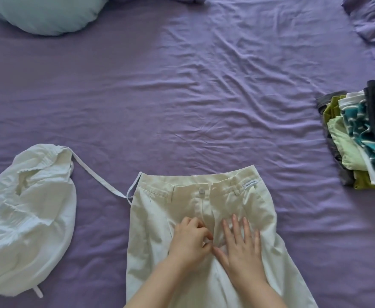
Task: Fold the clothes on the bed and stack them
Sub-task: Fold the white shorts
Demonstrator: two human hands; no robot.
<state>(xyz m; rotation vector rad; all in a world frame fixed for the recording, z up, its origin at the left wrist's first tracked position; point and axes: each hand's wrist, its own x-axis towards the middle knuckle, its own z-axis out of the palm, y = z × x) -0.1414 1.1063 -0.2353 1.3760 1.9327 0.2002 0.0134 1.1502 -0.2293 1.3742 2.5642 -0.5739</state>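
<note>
A pair of cream trousers lies flat on the purple bed sheet, waistband pointing away, with a white button and a small label at the waist. My left hand rests on the fly area, fingers curled and pinching the fabric there. Beside it, my right hand presses flat on the trousers with straight, spread fingers. A crumpled white garment with long ties lies at the left. A stack of folded clothes in green, teal, white and dark grey sits at the right edge.
A pale blue pillow lies at the top left. A rumpled lilac duvet is bunched at the top right corner. One tie of the white garment reaches across to the trousers' left hip.
</note>
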